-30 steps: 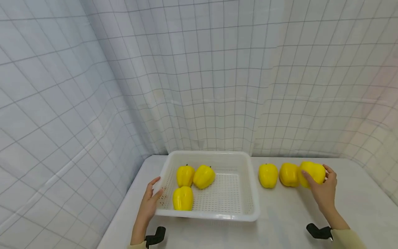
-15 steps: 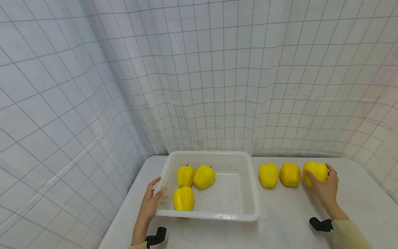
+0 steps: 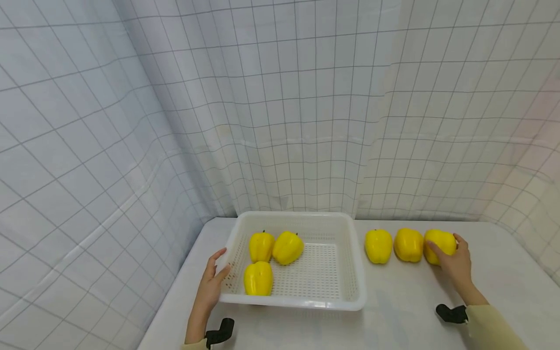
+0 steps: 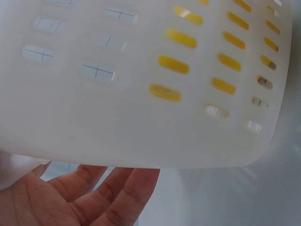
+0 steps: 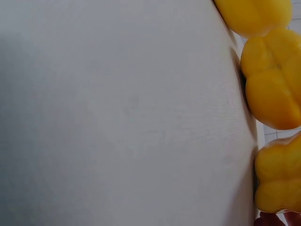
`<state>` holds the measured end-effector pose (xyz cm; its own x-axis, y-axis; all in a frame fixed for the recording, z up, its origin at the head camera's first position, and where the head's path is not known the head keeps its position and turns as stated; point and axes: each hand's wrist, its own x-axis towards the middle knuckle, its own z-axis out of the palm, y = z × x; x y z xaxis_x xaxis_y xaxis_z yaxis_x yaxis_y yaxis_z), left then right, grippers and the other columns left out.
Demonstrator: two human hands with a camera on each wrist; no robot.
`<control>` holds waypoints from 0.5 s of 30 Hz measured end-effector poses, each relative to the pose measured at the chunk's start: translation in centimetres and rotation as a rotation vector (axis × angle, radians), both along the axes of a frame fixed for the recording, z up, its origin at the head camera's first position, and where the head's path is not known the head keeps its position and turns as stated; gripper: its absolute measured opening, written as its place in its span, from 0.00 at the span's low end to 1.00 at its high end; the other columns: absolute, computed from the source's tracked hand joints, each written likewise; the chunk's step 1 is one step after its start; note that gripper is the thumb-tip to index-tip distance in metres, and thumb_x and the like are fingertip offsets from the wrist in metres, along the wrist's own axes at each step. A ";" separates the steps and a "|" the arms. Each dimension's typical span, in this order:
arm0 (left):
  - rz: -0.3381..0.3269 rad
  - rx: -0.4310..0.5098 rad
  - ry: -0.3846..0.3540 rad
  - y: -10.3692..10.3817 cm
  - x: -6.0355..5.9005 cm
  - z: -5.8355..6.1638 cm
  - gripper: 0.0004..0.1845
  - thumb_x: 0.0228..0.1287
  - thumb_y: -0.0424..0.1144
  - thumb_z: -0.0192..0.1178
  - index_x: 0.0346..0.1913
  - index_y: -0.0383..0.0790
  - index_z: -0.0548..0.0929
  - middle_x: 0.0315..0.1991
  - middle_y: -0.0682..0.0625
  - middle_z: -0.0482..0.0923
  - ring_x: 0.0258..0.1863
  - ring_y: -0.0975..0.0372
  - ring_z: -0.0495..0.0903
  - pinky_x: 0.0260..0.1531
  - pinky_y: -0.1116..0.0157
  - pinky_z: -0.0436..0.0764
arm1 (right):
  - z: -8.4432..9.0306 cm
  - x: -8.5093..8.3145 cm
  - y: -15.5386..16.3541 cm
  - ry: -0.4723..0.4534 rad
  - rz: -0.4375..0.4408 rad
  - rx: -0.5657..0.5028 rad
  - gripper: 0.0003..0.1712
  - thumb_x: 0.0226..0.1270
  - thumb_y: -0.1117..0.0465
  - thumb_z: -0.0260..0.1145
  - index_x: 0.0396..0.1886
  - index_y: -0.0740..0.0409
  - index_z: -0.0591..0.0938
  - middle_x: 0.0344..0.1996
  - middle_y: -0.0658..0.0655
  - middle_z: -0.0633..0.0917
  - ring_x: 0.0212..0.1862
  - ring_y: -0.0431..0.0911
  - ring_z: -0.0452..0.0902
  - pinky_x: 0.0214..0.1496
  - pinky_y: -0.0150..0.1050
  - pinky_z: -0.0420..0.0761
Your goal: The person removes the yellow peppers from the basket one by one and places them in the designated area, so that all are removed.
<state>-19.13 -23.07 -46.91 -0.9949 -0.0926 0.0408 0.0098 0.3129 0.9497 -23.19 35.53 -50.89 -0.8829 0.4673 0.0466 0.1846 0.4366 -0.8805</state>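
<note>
My left hand (image 3: 209,288) holds the left side of a white plastic basket (image 3: 293,302), thumb over the rim. In the left wrist view its fingers (image 4: 134,195) reach past the edge of the slotted wall (image 4: 84,122). Three yellow bell peppers sit inside, one near the front (image 3: 258,279). To the right of the basket, my right hand (image 3: 457,265) grips a yellow bell pepper (image 3: 441,243) from its right side, low at the table. Thumb and fingers lie on opposite sides of it. The right wrist view shows that bell pepper (image 5: 280,176), with fingertips (image 5: 269,220) just below.
Two more yellow bell peppers, one nearer the basket (image 3: 378,247) and one in the middle (image 3: 409,245), form a row with the held one on the white table (image 3: 393,311). A grid-patterned white curtain (image 3: 306,121) rises behind the table and along its sides.
My right hand has first shifted the bell pepper rightward, away from the middle one, then back left and lower beside it. My left hand and the basket have stayed in place.
</note>
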 end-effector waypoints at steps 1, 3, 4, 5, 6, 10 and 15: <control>0.000 0.001 -0.001 0.0 0.0 0.0 0.26 0.72 0.34 0.48 0.70 0.43 0.59 0.68 0.35 0.55 0.62 0.41 0.59 0.56 0.41 0.60 | 0.0 0.0 0.0 -0.009 0.002 -0.002 0.52 0.67 0.44 0.57 0.73 0.68 0.40 0.68 0.77 0.48 0.67 0.70 0.47 0.65 0.62 0.50; 0.002 0.000 -0.004 -0.1 0.0 0.0 0.26 0.72 0.35 0.48 0.70 0.43 0.59 0.69 0.35 0.54 0.64 0.40 0.55 0.57 0.40 0.58 | 0.0 0.0 0.0 -0.021 0.006 -0.003 0.53 0.67 0.43 0.57 0.73 0.68 0.39 0.68 0.77 0.48 0.67 0.70 0.47 0.64 0.62 0.50; 0.003 0.001 -0.006 -0.1 0.0 0.0 0.26 0.72 0.35 0.48 0.70 0.43 0.59 0.70 0.35 0.53 0.64 0.40 0.55 0.57 0.39 0.57 | 0.0 0.0 0.0 -0.026 0.008 -0.005 0.53 0.67 0.43 0.56 0.73 0.68 0.39 0.68 0.77 0.47 0.67 0.70 0.46 0.64 0.62 0.50; 0.003 0.004 -0.008 -0.1 0.0 0.0 0.26 0.72 0.35 0.48 0.70 0.44 0.59 0.70 0.36 0.53 0.64 0.40 0.55 0.57 0.40 0.57 | 0.0 0.0 0.0 -0.030 0.011 -0.005 0.53 0.67 0.43 0.56 0.73 0.68 0.38 0.68 0.77 0.47 0.67 0.70 0.46 0.64 0.62 0.50; 0.003 0.004 -0.008 -0.1 0.0 0.0 0.26 0.72 0.35 0.48 0.70 0.44 0.59 0.70 0.36 0.53 0.64 0.40 0.55 0.57 0.40 0.57 | 0.0 0.0 0.0 -0.032 0.014 -0.002 0.53 0.68 0.43 0.56 0.73 0.68 0.38 0.68 0.78 0.47 0.67 0.70 0.46 0.64 0.62 0.50; 0.000 0.008 -0.004 -0.1 0.0 0.0 0.26 0.72 0.35 0.48 0.70 0.43 0.59 0.70 0.36 0.53 0.64 0.40 0.54 0.57 0.40 0.57 | -0.1 -0.1 0.0 -0.031 0.019 0.012 0.53 0.68 0.42 0.55 0.72 0.69 0.38 0.68 0.78 0.47 0.66 0.71 0.46 0.64 0.62 0.50; -0.005 0.007 -0.001 -0.1 0.0 0.0 0.26 0.72 0.35 0.48 0.70 0.43 0.59 0.71 0.36 0.51 0.66 0.38 0.51 0.58 0.38 0.53 | -0.2 -0.2 0.1 -0.018 0.018 0.028 0.52 0.68 0.43 0.55 0.72 0.71 0.38 0.67 0.79 0.47 0.66 0.71 0.47 0.64 0.63 0.50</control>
